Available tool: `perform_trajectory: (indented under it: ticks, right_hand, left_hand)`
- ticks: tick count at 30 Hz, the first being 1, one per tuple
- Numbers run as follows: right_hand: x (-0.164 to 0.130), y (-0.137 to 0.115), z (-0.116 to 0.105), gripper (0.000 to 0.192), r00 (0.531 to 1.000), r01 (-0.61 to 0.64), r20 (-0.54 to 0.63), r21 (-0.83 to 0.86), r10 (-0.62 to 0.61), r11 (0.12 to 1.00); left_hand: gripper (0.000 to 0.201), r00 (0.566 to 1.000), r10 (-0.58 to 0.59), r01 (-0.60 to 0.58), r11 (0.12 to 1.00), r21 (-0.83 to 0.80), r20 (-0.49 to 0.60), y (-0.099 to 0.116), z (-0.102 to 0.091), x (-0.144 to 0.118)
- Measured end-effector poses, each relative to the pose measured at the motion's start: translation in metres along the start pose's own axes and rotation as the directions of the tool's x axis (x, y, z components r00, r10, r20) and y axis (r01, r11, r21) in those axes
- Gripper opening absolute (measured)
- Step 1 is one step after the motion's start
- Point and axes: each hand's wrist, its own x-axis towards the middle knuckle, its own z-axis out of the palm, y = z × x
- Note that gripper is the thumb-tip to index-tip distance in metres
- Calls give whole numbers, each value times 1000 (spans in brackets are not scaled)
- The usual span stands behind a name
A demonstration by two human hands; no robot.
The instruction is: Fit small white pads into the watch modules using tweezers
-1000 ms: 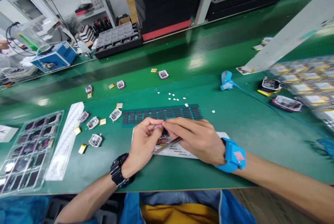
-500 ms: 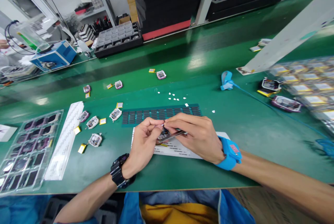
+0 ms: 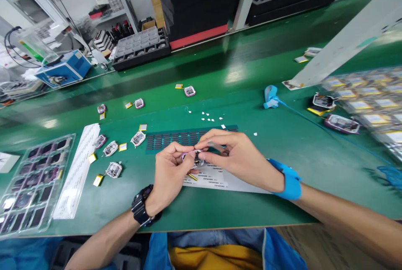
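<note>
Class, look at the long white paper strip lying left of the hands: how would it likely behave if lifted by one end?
The white paper strip looks thin and flat on the green bench, so it would probably droop. It seems light; a nudge might slide it easily.

Fingers hide most of the small pink-rimmed part (image 3: 195, 157)

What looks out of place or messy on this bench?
Small white scraps lie scattered on the green mat beyond the dark pad sheet. A loose blue wrist strap lies unworn to the right. Both hands hold one small pink-rimmed module.
</note>
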Motion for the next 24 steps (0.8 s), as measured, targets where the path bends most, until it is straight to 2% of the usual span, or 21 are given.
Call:
perform_trajectory:
  ticks: [6, 13, 17, 24]
  right_hand:
    - [1, 0, 0, 9, 999, -38, -25, 35, 39, 999]
    - [0, -1, 3, 8, 993, -116, 10, 133, 116, 984]
    - [-1, -1, 4, 7, 985, -170, 19, 169, 169, 971]
    - [-4, 1, 8, 6, 990, -136, -10, 113, 138, 984]
  left_hand:
    - [19, 1000, -3, 3, 1000, 11, -15, 1, 0, 2]
    - [19, 1000, -13, 13, 1000, 19, -5, 0, 1, 2]
    - [16, 1000, 24, -24, 999, 30, 17, -2, 2, 0]
    - [14, 997, 77, -78, 993, 85, 17, -7, 3, -4]
